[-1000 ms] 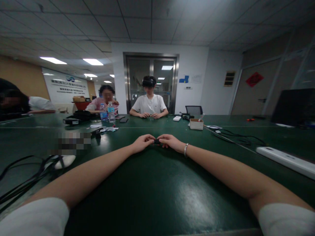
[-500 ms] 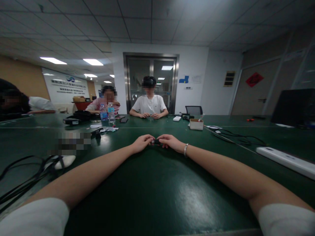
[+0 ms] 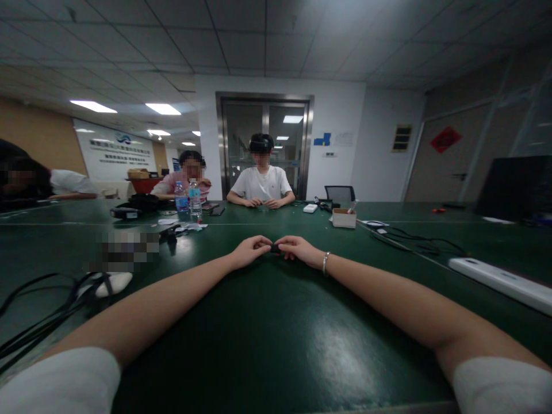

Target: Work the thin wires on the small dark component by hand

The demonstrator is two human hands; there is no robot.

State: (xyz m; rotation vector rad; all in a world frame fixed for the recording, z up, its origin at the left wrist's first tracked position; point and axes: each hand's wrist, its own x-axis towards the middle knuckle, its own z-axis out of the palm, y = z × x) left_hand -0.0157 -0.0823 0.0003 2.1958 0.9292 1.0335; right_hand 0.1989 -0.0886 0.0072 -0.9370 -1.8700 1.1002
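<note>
My left hand [image 3: 251, 250] and my right hand [image 3: 299, 248] meet over the green table [image 3: 259, 345], fingertips almost touching. Between them is a small dark cylinder-like piece [image 3: 275, 248], too small to name. Thumb and fingers of the right hand pinch its right end, the other fingers curled beneath. On its left end the left thumb and fingertips are closed, covering that part. A silvery bracelet [image 3: 326, 263] circles my right wrist.
Black cables [image 3: 52, 305] and a white mouse-like object [image 3: 114, 284] lie at left. Two water bottles [image 3: 195, 201], a small box [image 3: 344, 218] and a white power strip [image 3: 500, 282] are on the table. A person in a white shirt [image 3: 261, 183] sits opposite; others sit left.
The shiny part seen by the left fingertips half a second ago no longer shows; only the dark piece is visible. The left fingertips have moved slightly right, closer to the right hand.
</note>
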